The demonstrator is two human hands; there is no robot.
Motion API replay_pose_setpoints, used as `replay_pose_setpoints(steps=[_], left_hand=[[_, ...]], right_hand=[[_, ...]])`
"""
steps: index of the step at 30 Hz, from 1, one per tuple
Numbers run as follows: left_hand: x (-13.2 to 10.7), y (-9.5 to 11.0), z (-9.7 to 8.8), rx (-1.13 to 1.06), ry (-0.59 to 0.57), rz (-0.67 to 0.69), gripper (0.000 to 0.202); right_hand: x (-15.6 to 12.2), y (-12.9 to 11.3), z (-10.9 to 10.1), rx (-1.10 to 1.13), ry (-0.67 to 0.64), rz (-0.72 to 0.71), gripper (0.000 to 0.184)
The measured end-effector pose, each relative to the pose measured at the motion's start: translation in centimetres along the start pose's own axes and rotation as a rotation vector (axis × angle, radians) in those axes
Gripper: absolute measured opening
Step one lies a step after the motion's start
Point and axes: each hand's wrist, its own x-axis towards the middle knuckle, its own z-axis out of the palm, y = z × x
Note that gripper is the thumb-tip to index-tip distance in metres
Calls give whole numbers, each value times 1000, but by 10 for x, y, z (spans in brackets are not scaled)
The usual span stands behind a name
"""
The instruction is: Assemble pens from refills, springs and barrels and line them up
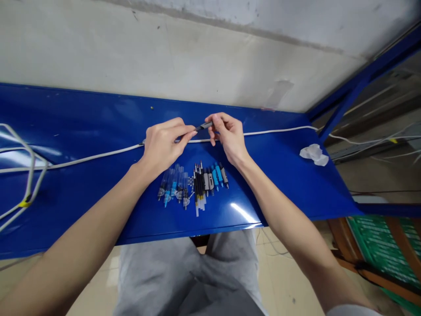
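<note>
A pen with a grey grip (206, 125) is held level above the table between my two hands. My left hand (166, 140) is closed, pinching the pen's dark part between thumb and fingertips. With thumb and forefinger, my right hand (227, 132) grips the grey end; its other fingers are curled. Below them lie clear pen barrels (174, 184) with clips, some with blue parts. Beside these are several ink refills (199, 186) with black ink, and a row of grey and blue pen grips (215, 176). Tiny springs (191, 182) appear between barrels and refills.
The blue table (98, 193) meets a pale wall (197, 57). A white cable (95, 156) runs across behind my hands, coiled at the left. Crumpled white paper (314, 154) lies on the right. A blue metal frame (345, 103) rises at the right end.
</note>
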Motion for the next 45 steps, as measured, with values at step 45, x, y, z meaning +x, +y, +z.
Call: replay_pose_setpoints(steps=[45], left_hand=[[0, -1, 1, 31, -37, -31, 48]], right_hand=[[-2, -7, -4, -320, 68, -154, 34]])
